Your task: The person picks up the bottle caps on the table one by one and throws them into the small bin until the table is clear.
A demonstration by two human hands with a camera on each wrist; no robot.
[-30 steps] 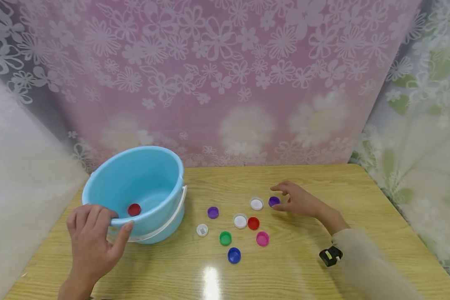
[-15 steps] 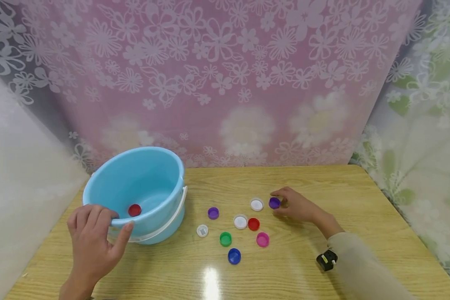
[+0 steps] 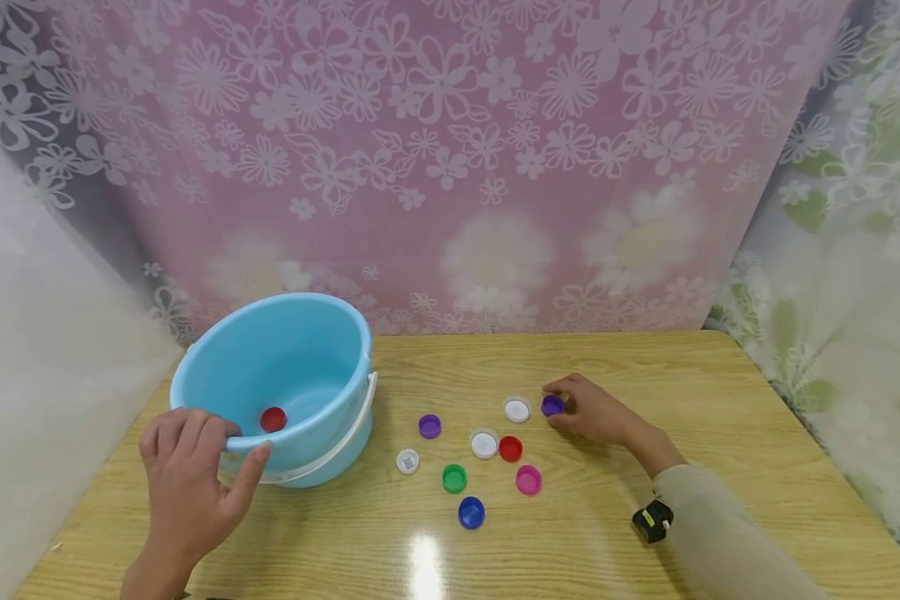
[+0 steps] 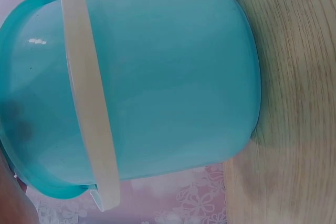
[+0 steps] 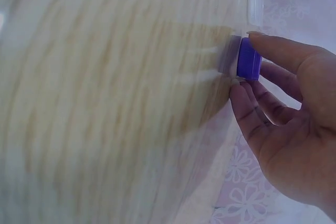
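On the left stands a light blue bucket point(image 3: 330, 450) with a white handle point(image 3: 337, 454). Its near rim is gripped by my left hand point(image 3: 191, 483), fingers over the edge and thumb along the outside. A red bottle cap point(image 3: 273, 419) lies inside on the bucket's bottom. At the right, my right hand point(image 3: 596, 412) pinches a dark purple bottle cap point(image 5: 249, 59) between thumb and fingers. The cap is at the table surface; the right wrist view shows it on edge, with a white cap point(image 5: 255, 4) beyond it.
Between bucket and right hand lie loose bottle caps on the wooden table point(image 3: 330, 550): a purple cap point(image 3: 430, 426), green cap point(image 3: 453, 478), blue cap point(image 3: 471, 512), pink cap point(image 3: 528, 480), red cap point(image 3: 510, 448) and several white ones. A flowered curtain point(image 3: 457, 167) hangs behind the table.
My right hand has moved slightly down and closed its fingers around the dark purple cap, which they stood open beside before. The left hand has stayed on the bucket rim.
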